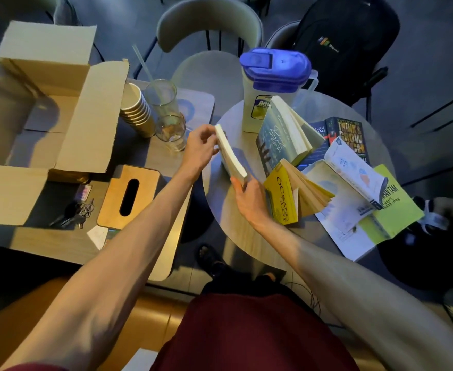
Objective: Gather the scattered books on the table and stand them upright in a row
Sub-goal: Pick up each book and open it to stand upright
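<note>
On round counter (236,236), my left grip (200,148) and right grip (249,196) clasp white paperback (232,156), standing it upright; next, fetch yellow book (281,199) alongside.

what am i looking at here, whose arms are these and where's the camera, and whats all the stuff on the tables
There is no machine here. A person wears one wide-angle camera on the head, looking down, so the two bare arms are their own.

The left hand and the right hand together hold a pale book, standing on its edge on the round table.

Also on that table: a teal book leaning half open, a yellow book with fanned pages, a dark book lying flat, an open white book and a lime-green book, plus a pitcher with a blue lid.

The other table to the left holds an open cardboard box, stacked paper cups, two glasses, a wooden tissue box and keys.
</note>
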